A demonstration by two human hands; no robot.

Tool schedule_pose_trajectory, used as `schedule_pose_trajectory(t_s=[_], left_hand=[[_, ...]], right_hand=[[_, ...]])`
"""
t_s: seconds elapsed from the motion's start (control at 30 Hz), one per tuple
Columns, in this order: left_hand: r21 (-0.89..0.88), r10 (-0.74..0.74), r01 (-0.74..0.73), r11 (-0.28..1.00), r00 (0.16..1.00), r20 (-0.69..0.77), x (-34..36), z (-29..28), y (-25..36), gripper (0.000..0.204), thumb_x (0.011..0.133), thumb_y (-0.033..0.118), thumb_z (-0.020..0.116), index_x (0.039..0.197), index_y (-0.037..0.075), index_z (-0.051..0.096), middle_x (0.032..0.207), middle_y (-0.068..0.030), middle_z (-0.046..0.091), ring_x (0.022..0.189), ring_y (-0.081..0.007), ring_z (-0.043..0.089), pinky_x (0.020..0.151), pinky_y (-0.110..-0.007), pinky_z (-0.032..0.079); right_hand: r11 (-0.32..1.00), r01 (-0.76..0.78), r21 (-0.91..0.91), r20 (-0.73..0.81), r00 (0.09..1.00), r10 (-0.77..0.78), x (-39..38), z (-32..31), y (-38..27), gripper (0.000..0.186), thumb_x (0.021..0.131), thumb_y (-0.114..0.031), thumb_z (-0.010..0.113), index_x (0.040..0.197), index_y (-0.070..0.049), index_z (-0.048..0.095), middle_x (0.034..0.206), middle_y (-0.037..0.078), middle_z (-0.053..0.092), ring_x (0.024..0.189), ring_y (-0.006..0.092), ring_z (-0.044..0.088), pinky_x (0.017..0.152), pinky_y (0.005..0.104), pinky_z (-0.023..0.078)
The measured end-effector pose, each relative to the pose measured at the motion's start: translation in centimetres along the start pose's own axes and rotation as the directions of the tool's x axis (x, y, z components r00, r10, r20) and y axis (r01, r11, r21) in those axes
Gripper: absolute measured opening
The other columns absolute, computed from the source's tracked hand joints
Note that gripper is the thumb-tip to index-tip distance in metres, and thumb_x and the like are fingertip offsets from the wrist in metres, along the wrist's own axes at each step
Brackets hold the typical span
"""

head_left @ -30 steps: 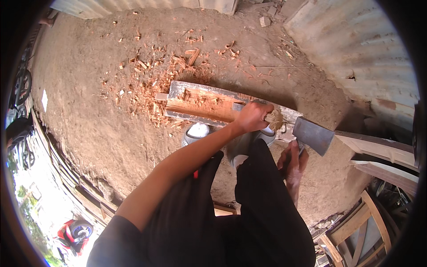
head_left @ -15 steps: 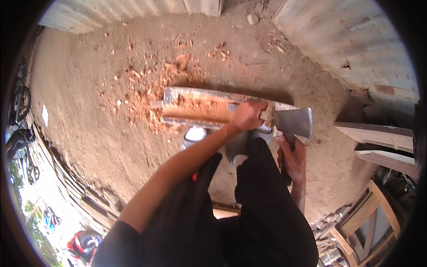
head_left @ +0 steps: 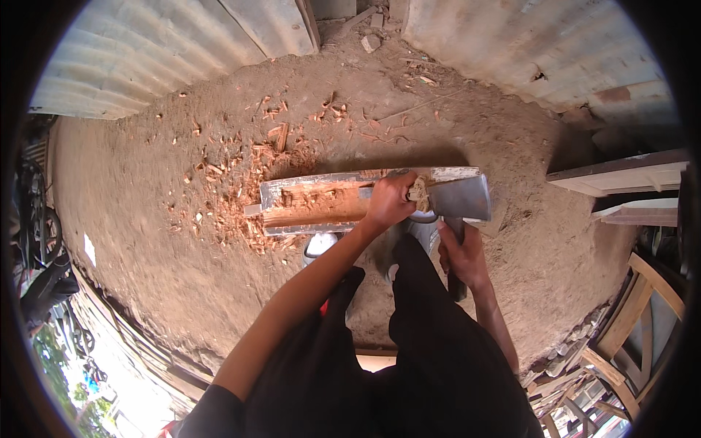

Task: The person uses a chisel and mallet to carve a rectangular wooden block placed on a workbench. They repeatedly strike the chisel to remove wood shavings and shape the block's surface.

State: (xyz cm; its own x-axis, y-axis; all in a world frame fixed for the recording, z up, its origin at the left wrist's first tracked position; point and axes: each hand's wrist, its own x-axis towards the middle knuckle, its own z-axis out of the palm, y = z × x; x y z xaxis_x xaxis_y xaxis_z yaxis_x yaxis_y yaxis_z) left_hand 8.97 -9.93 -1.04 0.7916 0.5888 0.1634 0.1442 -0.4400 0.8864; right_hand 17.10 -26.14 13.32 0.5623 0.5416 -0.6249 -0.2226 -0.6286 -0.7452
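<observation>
A long hollowed timber [head_left: 312, 217] lies crosswise on the dirt before my feet, its orange-brown trough rough with cut wood. My left hand [head_left: 391, 201] is wrapped round the handle of a chisel [head_left: 366, 193], whose flat metal blade points left into the trough. The handle's frayed butt sticks out to the right of my fist. My right hand [head_left: 464, 257] grips the dark handle of a hatchet [head_left: 461, 198]. Its broad grey head is right beside the chisel's butt, over the timber's right end; whether they touch I cannot tell.
Wood chips [head_left: 237, 193] are strewn around the timber's left end. My shoes are close against its near side. Corrugated metal sheets [head_left: 548, 51] stand at the back. Boards [head_left: 621, 175] jut in from the right, with a wooden frame [head_left: 635, 314] nearer to me.
The head view has turned, so the timber's left end sits lower in the picture. Both hands keep their holds, with the hatchet head still close to the chisel's butt.
</observation>
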Motion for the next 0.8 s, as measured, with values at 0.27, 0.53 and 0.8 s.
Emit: schedule_pose_trajectory(t_s=[0.27,0.53,0.8], left_hand=[[0.003,-0.012,0.012,1.000,1.000,-0.025,-0.1,0.0,-0.2,0.029,0.060,0.003,0.067,0.088,0.005,0.057,0.074,-0.0185,0.062,0.073,-0.0437,0.064,0.064,-0.051,0.051],[0.055,-0.027,0.026,0.998,0.999,0.025,-0.2,0.3,-0.3,0.029,0.062,0.005,0.069,0.088,0.006,0.056,0.077,-0.0184,0.064,0.076,-0.0434,0.066,0.065,-0.051,0.052],[0.088,-0.044,0.039,0.995,0.997,0.057,-0.3,0.2,0.0,0.027,0.064,0.007,0.070,0.087,0.006,0.056,0.075,-0.0185,0.064,0.075,-0.0433,0.065,0.065,-0.051,0.052]], right_hand=[[0.945,0.074,0.319,-0.114,0.993,-0.039,-0.1,-0.6,-1.1,0.039,0.104,-0.033,0.063,0.085,-0.001,0.056,0.058,0.004,0.053,0.045,0.0125,0.052,0.042,0.0300,0.043],[0.995,-0.037,0.090,-0.033,0.999,0.040,0.3,-2.0,-1.6,0.034,0.104,-0.032,0.063,0.092,0.000,0.057,0.060,0.003,0.053,0.045,0.0125,0.053,0.041,0.0305,0.042],[0.996,-0.060,-0.065,-0.002,0.998,0.060,0.4,-2.0,-1.3,0.032,0.104,-0.031,0.063,0.093,-0.001,0.061,0.058,0.002,0.053,0.046,0.0118,0.054,0.043,0.0302,0.043]])
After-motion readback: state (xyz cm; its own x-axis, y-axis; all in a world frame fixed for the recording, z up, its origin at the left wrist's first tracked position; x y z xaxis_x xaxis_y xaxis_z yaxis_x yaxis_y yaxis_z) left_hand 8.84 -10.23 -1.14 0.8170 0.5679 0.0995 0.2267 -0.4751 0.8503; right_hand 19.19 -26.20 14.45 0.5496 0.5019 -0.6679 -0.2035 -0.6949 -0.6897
